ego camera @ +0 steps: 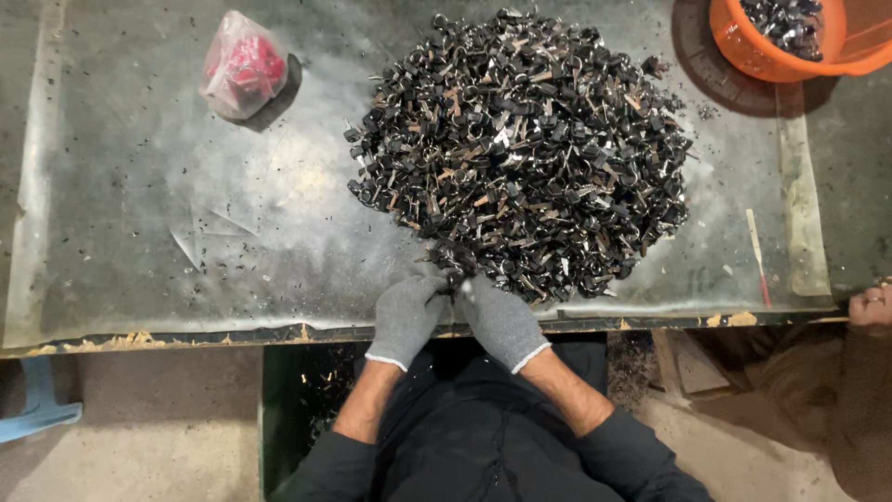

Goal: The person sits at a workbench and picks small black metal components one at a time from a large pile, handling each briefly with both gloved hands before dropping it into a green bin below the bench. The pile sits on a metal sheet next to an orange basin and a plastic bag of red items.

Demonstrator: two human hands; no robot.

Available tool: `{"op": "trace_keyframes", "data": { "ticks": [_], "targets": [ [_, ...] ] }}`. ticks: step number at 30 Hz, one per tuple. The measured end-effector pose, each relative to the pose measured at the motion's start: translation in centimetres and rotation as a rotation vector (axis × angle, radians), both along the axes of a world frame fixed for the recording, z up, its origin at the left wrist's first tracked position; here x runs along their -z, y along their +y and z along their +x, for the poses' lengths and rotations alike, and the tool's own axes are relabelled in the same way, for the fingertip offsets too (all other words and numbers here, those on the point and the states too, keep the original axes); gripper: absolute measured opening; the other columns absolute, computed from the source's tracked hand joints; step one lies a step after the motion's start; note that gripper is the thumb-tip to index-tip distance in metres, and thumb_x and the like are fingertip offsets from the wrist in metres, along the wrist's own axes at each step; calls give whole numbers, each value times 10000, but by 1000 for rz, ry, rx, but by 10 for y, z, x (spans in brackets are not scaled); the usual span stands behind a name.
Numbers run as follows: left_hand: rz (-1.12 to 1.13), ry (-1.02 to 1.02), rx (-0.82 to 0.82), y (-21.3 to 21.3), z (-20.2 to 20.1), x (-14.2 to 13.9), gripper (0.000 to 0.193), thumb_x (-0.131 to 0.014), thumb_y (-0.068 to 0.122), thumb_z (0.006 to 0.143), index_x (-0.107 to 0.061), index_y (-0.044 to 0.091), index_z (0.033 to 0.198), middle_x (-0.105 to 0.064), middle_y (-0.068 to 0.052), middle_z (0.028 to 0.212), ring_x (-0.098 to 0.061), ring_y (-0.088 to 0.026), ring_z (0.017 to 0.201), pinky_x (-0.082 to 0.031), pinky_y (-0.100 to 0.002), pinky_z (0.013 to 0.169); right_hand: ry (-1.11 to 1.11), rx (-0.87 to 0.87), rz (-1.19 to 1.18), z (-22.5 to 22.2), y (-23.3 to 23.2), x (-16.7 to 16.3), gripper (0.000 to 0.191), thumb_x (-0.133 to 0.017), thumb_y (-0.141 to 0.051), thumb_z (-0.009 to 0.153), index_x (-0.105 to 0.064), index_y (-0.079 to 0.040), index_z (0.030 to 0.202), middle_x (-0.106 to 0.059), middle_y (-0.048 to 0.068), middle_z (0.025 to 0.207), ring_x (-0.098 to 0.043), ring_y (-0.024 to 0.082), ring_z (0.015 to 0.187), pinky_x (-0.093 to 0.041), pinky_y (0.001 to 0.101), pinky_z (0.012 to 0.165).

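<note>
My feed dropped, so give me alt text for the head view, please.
Two grey-gloved hands, left hand and right hand, meet over a small dark part at the near edge of a big pile of black parts on a worn table. An orange basket and a red-filled bag sit at the far side.

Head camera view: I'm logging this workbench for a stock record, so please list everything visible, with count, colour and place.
Pile of small clips: one big heap, pieces too many to count, black with silver and tan bits, centre-right of the table.
Small clip piece: one or a few, black, pinched between both gloved hands at the pile's near edge.
Plastic bag: one, clear with red contents, upper left of the table.
Basket: one, orange, top right, holding more black pieces.
Thin stick: one, pale with a red end, right side of the table.
Table: one, grey, dusty sheet surface.
Stool: one, light blue, lower left on the floor.
Another person's hand: one, bare, at the right edge.
Left hand: grey glove, at the table's near edge.
Right hand: grey glove, beside the left.
</note>
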State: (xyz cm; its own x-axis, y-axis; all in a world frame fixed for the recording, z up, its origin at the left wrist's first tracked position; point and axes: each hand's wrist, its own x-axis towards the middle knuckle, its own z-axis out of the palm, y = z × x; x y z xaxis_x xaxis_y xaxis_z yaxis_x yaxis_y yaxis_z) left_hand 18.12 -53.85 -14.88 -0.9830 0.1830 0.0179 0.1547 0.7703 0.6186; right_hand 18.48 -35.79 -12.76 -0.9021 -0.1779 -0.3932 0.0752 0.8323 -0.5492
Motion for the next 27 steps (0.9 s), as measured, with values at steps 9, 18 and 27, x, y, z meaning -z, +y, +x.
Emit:
{"op": "trace_keyframes", "data": {
  "ticks": [9,18,27],
  "targets": [
    [-1,-21,-90,-5,0,10,195,-785,229,794,-749,159,973,-734,-92,868,-710,-336,800,-545,-487,697,32,-132,-60,-7,-1,5,283,-651,-302,941,-598,-43,1043,-699,237,879,-706,456,808,-541,570,686],
    [-79,130,9,-4,6,14,101,-669,82,842,-702,98,936,-687,-96,819,-697,-309,775,-552,-458,671,120,-278,281,-5,-15,15,150,-543,-157,1012,-574,-39,1100,-742,185,863,-749,369,801,-579,514,719],
    [-72,183,63,-6,2,24,84,-664,86,853,-685,91,935,-649,-99,810,-671,-327,734,-536,-464,645,152,-201,313,-7,-23,8,183,-540,-195,997,-581,-26,1056,-710,200,943,-738,360,785,-598,468,638]
  ]
}}
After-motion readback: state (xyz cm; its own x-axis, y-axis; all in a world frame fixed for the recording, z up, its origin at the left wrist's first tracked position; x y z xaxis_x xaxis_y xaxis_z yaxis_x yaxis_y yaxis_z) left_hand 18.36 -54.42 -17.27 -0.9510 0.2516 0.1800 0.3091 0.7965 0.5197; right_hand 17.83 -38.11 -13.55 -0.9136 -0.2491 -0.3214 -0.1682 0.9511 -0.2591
